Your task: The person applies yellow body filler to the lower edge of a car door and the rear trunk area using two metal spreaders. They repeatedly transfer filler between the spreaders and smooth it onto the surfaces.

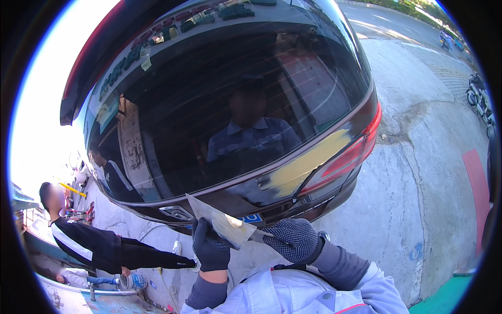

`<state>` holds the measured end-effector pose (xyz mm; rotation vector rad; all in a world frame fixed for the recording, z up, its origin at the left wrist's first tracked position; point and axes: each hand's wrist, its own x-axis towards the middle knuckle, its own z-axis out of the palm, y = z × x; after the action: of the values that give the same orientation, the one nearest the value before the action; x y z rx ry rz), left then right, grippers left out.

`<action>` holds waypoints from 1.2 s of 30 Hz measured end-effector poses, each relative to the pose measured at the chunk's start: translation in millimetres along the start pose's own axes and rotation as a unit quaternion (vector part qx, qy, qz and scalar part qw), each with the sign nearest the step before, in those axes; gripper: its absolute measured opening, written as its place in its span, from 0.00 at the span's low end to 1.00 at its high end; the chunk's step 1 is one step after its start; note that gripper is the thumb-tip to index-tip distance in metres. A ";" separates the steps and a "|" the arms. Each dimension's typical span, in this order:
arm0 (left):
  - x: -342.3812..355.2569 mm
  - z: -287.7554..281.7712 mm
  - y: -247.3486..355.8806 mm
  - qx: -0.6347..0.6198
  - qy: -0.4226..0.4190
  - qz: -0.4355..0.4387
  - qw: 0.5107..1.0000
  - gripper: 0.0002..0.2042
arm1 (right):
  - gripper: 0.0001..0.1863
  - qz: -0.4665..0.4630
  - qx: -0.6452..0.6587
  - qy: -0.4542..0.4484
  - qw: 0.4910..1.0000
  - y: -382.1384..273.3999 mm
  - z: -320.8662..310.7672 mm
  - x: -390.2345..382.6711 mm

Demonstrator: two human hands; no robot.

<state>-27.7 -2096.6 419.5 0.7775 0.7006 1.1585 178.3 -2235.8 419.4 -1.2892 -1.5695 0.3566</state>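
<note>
My left hand, in a dark glove, grips a thin, pale flat board from below, its pointed corner up toward the car. A small lump of cream-yellow putty sits on the board. My right hand, in a dark dotted glove, is wrapped round the handle of a putty knife, which meets the board's right edge. Just beyond both hands is the rear of a dark car. A yellow filler patch is spread on its tailgate beside the red tail light.
A person in black clothes stands at the left, near a bucket. Another person is farther down at lower left. Concrete ground lies to the right, with a red strip and parked scooters.
</note>
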 end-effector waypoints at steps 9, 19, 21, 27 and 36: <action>-7.0 -2.1 -8.2 0.581 -0.088 0.401 0.703 0.06 | 0.10 0.091 0.069 0.119 0.986 -16.2 -16.1 -9.1; -4.7 -3.8 -6.3 0.243 -0.020 0.198 0.950 0.09 | 0.10 0.210 0.161 0.255 0.930 -10.4 -11.0 -21.1; -7.2 -6.4 -5.0 0.347 -0.062 0.266 0.897 0.09 | 0.09 0.268 0.269 0.373 0.847 -18.4 -1.1 -23.9; -8.6 -11.7 4.1 0.509 -0.119 0.295 0.800 0.07 | 0.10 0.095 0.088 0.160 0.979 -46.8 3.1 -37.4; -17.0 16.4 0.3 0.523 -0.194 0.293 0.777 0.07 | 0.09 0.095 0.002 0.306 0.947 -50.7 -16.9 -44.7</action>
<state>-18.9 -2115.7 430.3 2.2486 0.7462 1.0224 159.9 -2299.2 441.5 -1.3830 -0.9224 0.0592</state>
